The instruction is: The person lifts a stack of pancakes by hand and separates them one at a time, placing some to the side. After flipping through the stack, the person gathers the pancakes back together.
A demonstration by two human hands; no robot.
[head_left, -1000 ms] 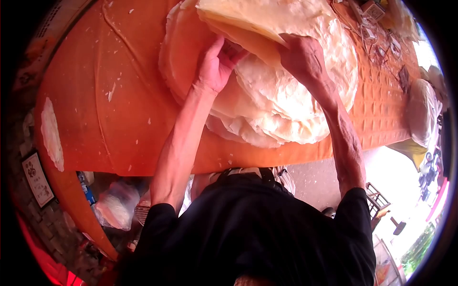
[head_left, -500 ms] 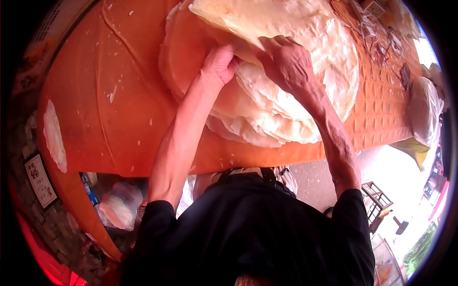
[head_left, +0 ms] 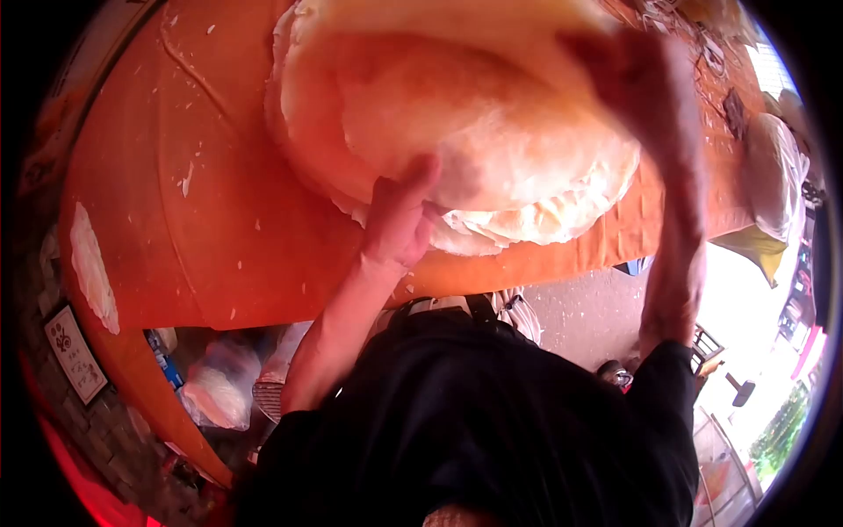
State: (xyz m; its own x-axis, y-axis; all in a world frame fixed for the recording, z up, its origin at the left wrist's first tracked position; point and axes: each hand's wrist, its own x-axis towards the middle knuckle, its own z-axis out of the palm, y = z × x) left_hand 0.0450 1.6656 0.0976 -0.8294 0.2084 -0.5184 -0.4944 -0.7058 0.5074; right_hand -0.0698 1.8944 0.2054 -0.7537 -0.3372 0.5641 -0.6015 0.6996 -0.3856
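A stack of wide, thin, pale flatbread sheets (head_left: 544,167) lies on the orange-covered table, its layered edges ragged along the near side. The top sheet is slightly see-through and bulges upward. My left hand (head_left: 399,220) is at the near edge of that sheet, thumb stretched over it; the fingers are mostly hidden, and a dark patch shows through the sheet beside them. Over the stack's right side, my right hand (head_left: 645,92) is smeared by motion. Its fingers are close to the sheet's far right part, and their grip cannot be made out.
The orange table cover (head_left: 219,255) carries small pale flakes. A loose flatbread piece (head_left: 92,268) hangs at the left edge. Cables (head_left: 659,13) lie at the back right, near a white plastic-wrapped bundle (head_left: 773,171). Under the table sits a clear plastic bag (head_left: 224,382).
My right hand has swung right and up. My left hand has dropped nearer to me, its thumb now extended. The top sheet has spread over the ragged layers below.
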